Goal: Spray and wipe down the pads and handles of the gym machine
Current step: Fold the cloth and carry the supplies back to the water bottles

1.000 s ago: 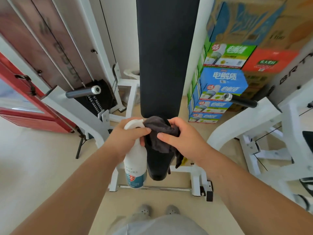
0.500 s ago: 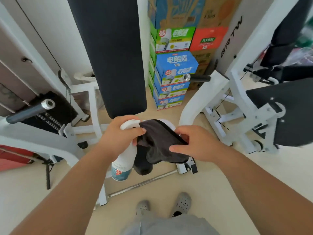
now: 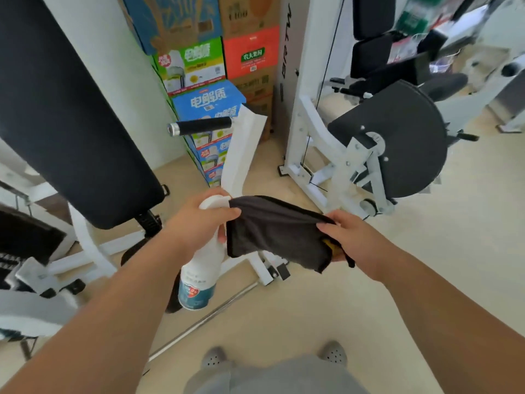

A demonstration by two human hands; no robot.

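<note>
Left hand (image 3: pixel 199 223) grips white spray bottle (image 3: pixel 203 268), fingers also pinching one corner of dark cloth (image 3: pixel 277 233). Right hand (image 3: pixel 350 240) holds the opposite edge. Cloth stretched between hands, below black handle (image 3: pixel 203 127).

The white spray bottle (image 3: pixel 203 268) is hanging upright in the left hand (image 3: pixel 199 223). The dark grey cloth (image 3: pixel 275 234) is stretching between that hand and the right hand (image 3: pixel 355 240).

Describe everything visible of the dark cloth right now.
The dark cloth is soft grey-black fabric with a stitched hem, held in the air, spread loosely between both hands. The left hand pinches one corner against the white spray bottle it also holds; the right hand grips the opposite edge, where something yellow-orange shows.
</note>
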